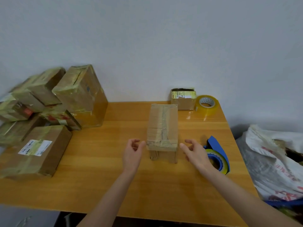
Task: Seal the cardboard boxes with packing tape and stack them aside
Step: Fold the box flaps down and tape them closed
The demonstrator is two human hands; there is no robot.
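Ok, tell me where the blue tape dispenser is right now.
Head view: the blue tape dispenser lies on the table, right side, partly behind the right hand, right of the central taped box.

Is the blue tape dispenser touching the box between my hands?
Apart. The head view shows a strip of bare tabletop between the blue tape dispenser and the right side of the box.

Two bare forearms reaching forward, left hand (133,154) and right hand (196,154) apart, palms facing each other, fingers loosely curled, holding nothing
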